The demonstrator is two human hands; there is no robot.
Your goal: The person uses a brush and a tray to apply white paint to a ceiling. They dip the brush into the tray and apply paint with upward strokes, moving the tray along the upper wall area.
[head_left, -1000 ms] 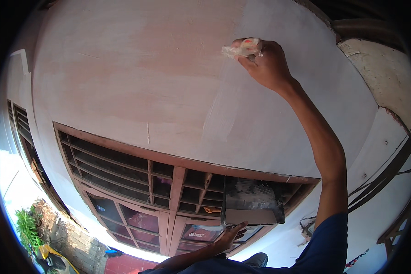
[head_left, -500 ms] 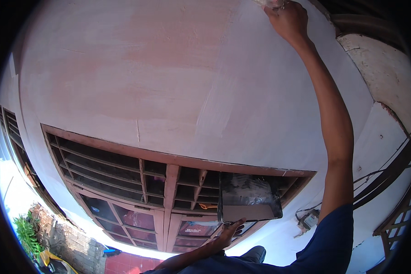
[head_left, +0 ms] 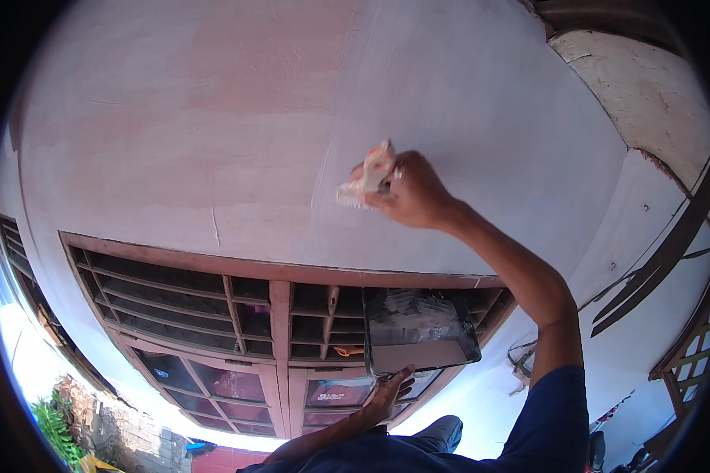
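Observation:
My right hand [head_left: 422,189] is closed around a paint-smeared brush [head_left: 371,177] and holds it at the middle of the wall [head_left: 237,134]. The brush is slightly blurred, with its pale bristle end pointing left at the wall. Fresh pale paint covers the wall on the right, while pinkish patches show on the left. Lower down, my left hand [head_left: 386,394] grips the near edge of a black paint tray [head_left: 464,355]. Pale paint lies in the tray's near part, and its ridged far part is smeared with paint.
Behind the tray is a pink-brown wooden frame [head_left: 280,315] with slatted vents and glass panes below. An orange thing [head_left: 347,351] rests among the slats. Cables and a small box [head_left: 521,363] hang on the right wall. A red tiled floor [head_left: 229,459] shows below.
My right hand has come down and to the left with the brush, from the top of the view to the wall's middle. My left hand still holds the tray, and the view has shifted slightly.

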